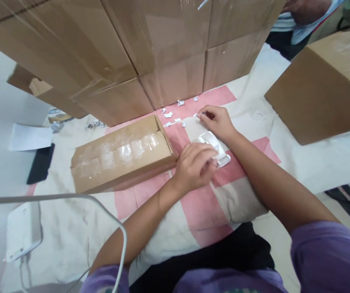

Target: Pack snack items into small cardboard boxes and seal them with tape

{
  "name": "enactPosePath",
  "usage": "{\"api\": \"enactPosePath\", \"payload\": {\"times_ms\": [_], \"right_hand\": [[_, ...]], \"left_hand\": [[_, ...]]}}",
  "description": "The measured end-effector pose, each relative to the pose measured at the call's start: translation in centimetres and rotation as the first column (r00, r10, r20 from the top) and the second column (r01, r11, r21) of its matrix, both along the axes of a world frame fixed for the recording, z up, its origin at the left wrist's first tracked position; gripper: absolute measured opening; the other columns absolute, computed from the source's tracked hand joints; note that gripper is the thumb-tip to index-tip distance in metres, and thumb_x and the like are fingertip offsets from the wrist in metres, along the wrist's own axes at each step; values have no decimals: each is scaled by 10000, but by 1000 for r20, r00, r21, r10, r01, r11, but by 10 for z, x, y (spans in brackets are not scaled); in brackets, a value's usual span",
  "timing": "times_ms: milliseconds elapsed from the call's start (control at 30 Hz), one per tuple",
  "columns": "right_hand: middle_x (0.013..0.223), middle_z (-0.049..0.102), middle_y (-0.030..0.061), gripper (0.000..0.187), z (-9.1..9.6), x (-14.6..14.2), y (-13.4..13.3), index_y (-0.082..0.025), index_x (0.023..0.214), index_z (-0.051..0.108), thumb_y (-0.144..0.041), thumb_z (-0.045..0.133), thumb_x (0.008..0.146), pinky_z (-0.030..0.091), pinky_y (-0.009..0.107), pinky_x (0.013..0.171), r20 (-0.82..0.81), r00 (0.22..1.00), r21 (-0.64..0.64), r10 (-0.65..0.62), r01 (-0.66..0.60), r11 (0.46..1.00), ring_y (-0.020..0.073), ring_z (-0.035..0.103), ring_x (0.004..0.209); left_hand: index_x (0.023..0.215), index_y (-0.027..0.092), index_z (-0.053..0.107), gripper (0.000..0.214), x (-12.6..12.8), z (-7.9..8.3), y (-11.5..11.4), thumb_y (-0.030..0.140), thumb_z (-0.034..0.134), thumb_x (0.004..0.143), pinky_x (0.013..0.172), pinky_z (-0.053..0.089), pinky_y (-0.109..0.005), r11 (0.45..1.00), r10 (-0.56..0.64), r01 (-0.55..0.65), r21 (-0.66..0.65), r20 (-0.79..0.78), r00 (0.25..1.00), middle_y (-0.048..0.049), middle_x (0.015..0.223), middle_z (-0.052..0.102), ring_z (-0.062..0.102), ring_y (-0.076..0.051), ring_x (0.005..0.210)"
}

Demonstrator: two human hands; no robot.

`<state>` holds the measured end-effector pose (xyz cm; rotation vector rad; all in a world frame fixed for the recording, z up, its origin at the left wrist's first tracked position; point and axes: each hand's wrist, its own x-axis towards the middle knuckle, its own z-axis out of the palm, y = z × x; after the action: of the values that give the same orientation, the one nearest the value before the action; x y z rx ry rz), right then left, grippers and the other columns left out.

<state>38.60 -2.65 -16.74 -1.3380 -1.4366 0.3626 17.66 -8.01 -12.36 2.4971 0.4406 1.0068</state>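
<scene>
My left hand (pixel 195 166) is curled over the near end of a small clear plastic tray (pixel 214 147) lying on the pink-and-cream cloth (pixel 193 211), fingers closed on its edge. My right hand (pixel 217 121) reaches just past the tray and pinches a tiny white piece (pixel 197 115) between fingertips. More small white pieces (pixel 171 115) lie scattered on the cloth beyond it. A flat taped cardboard box (pixel 123 156) lies directly left of my left hand.
Stacked large cardboard cartons (pixel 126 49) wall off the far side. Another carton (pixel 324 85) sits at the right, with a person (pixel 303 16) behind it. At the left lie a white paper (pixel 30 137), a black phone (pixel 40 162), a white device (pixel 22 232) and a white cable (pixel 114 219).
</scene>
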Motion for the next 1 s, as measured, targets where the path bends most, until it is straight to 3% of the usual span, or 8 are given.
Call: {"api": "enactPosePath", "payload": {"times_ms": [67,133,233,367,467,600,1000], "right_hand": [[691,619,-2,410,5,-4,-3,-157,745,663,-532,675,909,391,273,623,-36,998,-58,56,-58,997,128,506,631],[632,566,-13,439,10,-8,-4,-163,672,621,-541,692,885,369,277,599,-78,991,-105,108,-116,988,123,464,605],[592,499,-29,481,13,-8,-4,-165,631,590,-570,699,867,334,274,568,-130,973,-139,189,-207,968,109,415,575],[550,451,-41,534,13,-4,0,-169,607,565,-622,700,856,297,264,528,-168,942,-185,289,-318,930,99,382,542],[549,481,-33,545,13,-3,1,-171,599,555,-625,702,862,314,259,532,-170,928,-212,330,-362,908,103,413,548],[564,526,-24,501,14,-3,1,-168,613,572,-567,687,893,330,261,551,-154,925,-231,347,-375,898,104,436,549],[553,509,-39,449,14,-6,-1,-174,606,549,-481,694,899,335,269,575,-173,942,-212,287,-320,923,97,412,533]], "left_hand": [[1095,212,607,203,5,-22,11,342,466,1029,926,514,-355,993,42,-24,-112,157,987,-79,1051,685,648,-195,1019],[1193,211,579,290,8,-34,21,430,469,1038,971,509,-368,957,139,-80,-280,195,971,-107,1169,627,621,-205,1079],[1327,250,555,449,11,-40,30,559,383,1052,1172,391,-416,854,273,-188,-485,110,956,-126,1454,448,476,-234,1371],[1422,292,556,562,14,-39,34,629,308,1047,1293,197,-449,805,201,-130,-579,59,978,-65,1671,243,208,-254,1578],[1464,288,542,609,15,-39,34,654,312,1036,1298,190,-466,783,163,-105,-613,40,986,-72,1673,301,225,-263,1579],[1441,252,575,638,16,-40,34,672,336,1025,1288,231,-456,766,201,-135,-628,34,979,-103,1607,425,331,-259,1538],[1335,233,664,568,13,-42,36,636,413,1023,1233,355,-443,747,272,-82,-660,191,943,-106,1492,554,482,-261,1434]]}}
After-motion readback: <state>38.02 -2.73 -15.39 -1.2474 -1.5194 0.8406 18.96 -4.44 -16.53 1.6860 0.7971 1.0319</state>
